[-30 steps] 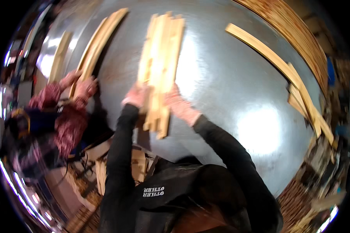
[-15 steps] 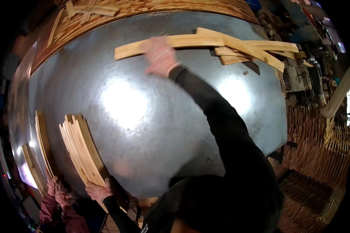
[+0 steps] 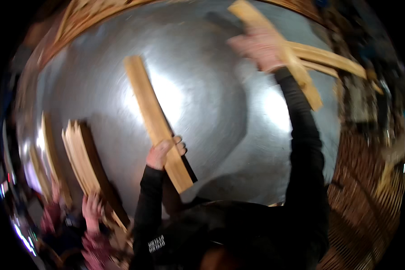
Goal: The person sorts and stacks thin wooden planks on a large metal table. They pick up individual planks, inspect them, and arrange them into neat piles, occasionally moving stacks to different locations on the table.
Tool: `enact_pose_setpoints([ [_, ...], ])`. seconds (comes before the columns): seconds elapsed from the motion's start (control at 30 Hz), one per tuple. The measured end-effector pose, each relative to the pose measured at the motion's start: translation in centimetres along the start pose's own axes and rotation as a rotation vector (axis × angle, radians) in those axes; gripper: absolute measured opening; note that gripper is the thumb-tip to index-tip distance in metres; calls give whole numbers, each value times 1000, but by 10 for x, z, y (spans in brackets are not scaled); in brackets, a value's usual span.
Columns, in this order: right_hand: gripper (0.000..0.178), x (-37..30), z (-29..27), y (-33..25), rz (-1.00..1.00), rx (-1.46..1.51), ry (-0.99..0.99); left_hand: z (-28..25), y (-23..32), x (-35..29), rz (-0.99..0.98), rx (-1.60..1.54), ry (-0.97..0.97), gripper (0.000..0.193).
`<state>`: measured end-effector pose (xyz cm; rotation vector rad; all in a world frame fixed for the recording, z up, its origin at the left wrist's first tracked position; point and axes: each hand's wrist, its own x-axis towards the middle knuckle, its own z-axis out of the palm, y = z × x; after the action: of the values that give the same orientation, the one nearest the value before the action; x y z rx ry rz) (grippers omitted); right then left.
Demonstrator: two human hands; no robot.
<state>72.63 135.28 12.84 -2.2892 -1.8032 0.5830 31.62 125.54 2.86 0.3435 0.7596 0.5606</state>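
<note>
A pale wooden board [image 3: 145, 96] slants across the near middle of the metal table, and my left hand [image 3: 161, 153] is closed round its lower part, fingers showing at its right edge. Toward the far right, my right hand [image 3: 262, 50], gloved and smeared by motion, has its fingers over a second wooden board [image 3: 301, 76] that tilts from upper left to lower right. Its thumb side points left; the grip is partly hidden. Beneath and beside that board lie more boards [image 3: 333, 57].
The metal-topped table [image 3: 202, 103] fills the middle. At the left, a co-worker's hand [image 3: 93, 208] touches a stack of boards [image 3: 83, 155]; further boards [image 3: 54, 159] stand beyond it. Dense rows of wooden pieces [image 3: 362, 180] lie at the right, below blurred machinery [image 3: 362, 99].
My left hand left the stack at the left and now holds the board that was under my right hand. My right hand moved right to another board, which has turned steeper. A co-worker's hand reached the stack.
</note>
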Motion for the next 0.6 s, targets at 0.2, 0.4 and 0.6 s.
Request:
enact_pose_setpoints([
  [0.2, 95, 46, -28, 184, 420, -213, -81, 10, -4, 4, 18, -357, -135, 93],
  [0.4, 81, -23, 40, 81, 160, -256, -202, -1, -20, -2, 7, -619, -65, 89],
  [0.6, 42, -176, 101, -8, -641, 226, 146, -28, -16, -23, 143, -468, -50, 40],
])
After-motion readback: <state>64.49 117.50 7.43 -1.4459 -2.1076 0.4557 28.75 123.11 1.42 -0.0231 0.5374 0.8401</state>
